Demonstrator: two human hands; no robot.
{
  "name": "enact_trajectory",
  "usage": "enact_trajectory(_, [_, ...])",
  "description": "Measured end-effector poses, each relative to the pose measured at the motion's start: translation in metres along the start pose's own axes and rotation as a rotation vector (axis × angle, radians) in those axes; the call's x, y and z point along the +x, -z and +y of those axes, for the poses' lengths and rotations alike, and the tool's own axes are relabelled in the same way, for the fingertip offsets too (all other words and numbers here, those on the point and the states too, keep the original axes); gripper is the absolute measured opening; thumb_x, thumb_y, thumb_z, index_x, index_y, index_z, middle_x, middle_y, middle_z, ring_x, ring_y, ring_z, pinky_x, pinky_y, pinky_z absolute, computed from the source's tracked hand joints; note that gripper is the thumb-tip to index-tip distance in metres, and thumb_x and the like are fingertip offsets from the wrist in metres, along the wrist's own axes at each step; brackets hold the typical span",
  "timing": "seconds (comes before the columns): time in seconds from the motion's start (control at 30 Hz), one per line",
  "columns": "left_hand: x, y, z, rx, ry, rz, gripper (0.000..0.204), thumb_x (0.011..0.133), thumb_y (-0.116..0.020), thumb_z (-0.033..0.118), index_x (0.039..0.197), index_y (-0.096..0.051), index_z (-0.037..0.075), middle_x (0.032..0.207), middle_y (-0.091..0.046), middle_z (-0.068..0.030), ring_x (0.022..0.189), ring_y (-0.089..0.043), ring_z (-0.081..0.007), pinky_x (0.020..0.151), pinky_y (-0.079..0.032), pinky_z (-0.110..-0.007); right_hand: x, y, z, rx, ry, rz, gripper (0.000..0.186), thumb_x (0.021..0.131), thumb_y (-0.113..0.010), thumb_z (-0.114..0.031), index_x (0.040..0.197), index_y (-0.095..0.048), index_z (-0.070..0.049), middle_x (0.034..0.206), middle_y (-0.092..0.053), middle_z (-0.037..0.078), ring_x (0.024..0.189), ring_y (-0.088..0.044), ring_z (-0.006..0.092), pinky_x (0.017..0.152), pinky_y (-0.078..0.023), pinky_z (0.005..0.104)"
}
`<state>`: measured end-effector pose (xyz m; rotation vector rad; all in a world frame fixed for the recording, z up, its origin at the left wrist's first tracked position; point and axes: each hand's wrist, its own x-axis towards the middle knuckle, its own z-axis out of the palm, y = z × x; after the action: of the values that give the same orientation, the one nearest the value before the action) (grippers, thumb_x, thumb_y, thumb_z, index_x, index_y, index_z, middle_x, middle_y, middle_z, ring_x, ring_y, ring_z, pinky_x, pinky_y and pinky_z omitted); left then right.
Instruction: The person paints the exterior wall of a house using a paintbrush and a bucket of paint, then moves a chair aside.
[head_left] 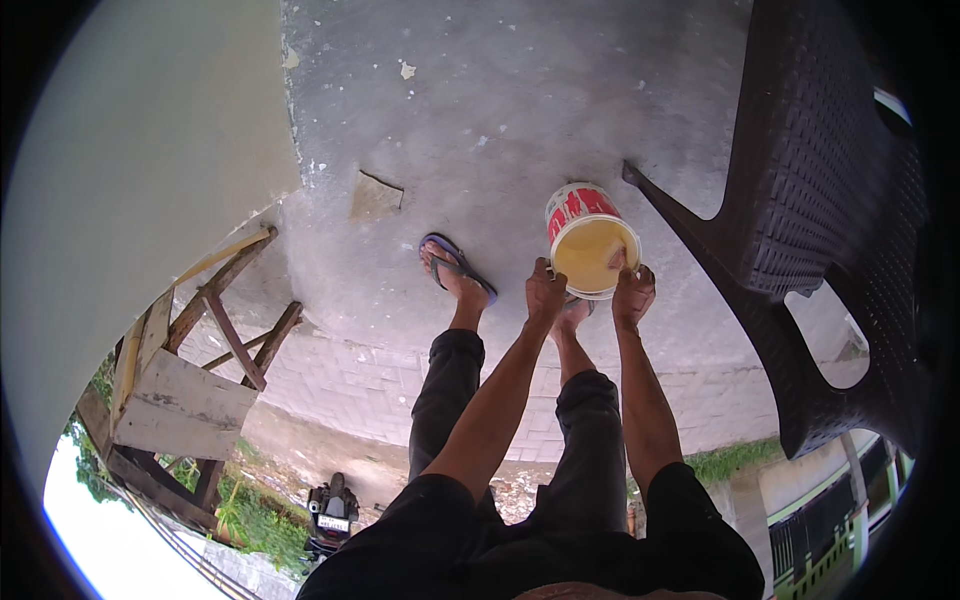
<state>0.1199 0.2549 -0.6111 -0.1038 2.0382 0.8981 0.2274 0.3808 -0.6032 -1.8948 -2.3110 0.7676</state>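
Both my hands grip the rim of a white and red paint bucket, tilted so that its mouth faces me. Pale yellow shows inside it, with a small brownish patch I cannot make out near the right of the opening. My left hand is closed on the rim's near left side. On the near right side, my right hand is closed on the same rim. The bucket hangs or rests just in front of my right foot; whether its base touches the floor I cannot tell.
A dark woven-pattern plastic chair stands close on the right. A flat tan piece lies on the grey floor. To the left are a pale wall and a wooden bench-like frame. A motorcycle is behind me.
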Motion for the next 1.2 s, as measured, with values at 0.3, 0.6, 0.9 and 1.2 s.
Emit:
enact_trajectory(0.3, [-0.022, 0.088, -0.025, 0.124, -0.158, -0.025, 0.064, 0.083, -0.064, 0.022, 0.136, -0.034, 0.0, 0.122, -0.055, -0.0268, 0.1, -0.061, -0.034, 0.088, -0.047, -0.042, 0.017, -0.007, -0.006, -0.128, -0.247, 0.001, 0.024, 0.081, -0.064, -0.016, 0.095, -0.059, 0.002, 0.094, -0.063, 0.021, 0.09, -0.061, 0.0387, 0.078, -0.048, 0.0464])
enact_trajectory(0.6, [-0.119, 0.291, -0.081, 0.249, -0.055, 0.241, 0.057, 0.085, -0.062, 0.009, 0.134, -0.036, -0.002, 0.127, -0.048, -0.0265, 0.109, -0.055, -0.034, 0.081, -0.052, -0.037, -0.002, -0.013, -0.026, -0.184, -0.455, -0.209, 0.046, 0.081, -0.064, -0.028, 0.116, -0.049, -0.002, 0.119, -0.054, 0.02, 0.102, -0.058, 0.0378, 0.083, -0.049, 0.047])
enact_trajectory(0.9, [-0.254, 0.35, -0.103, 0.468, 0.25, 0.203, 0.059, 0.08, -0.069, 0.021, 0.131, -0.045, 0.002, 0.122, -0.057, -0.0221, 0.102, -0.062, -0.0307, 0.088, -0.049, -0.038, -0.017, 0.068, -0.03, -0.043, -0.175, -0.175, 0.089, 0.075, -0.07, -0.042, 0.14, -0.028, 0.003, 0.144, -0.027, 0.026, 0.13, -0.036, 0.0401, 0.1, -0.04, 0.0467])
enact_trajectory(1.2, [-0.412, 0.364, -0.108, 0.802, 0.25, -0.074, 0.041, 0.081, -0.06, 0.038, 0.11, -0.065, 0.01, 0.112, -0.064, -0.0156, 0.109, -0.059, -0.0301, 0.091, -0.047, -0.038, -0.087, 0.281, -0.034, 0.067, 0.255, -0.401, 0.063, 0.065, -0.079, -0.028, 0.112, -0.055, 0.006, 0.111, -0.057, 0.024, 0.108, -0.053, 0.038, 0.095, -0.042, 0.043])
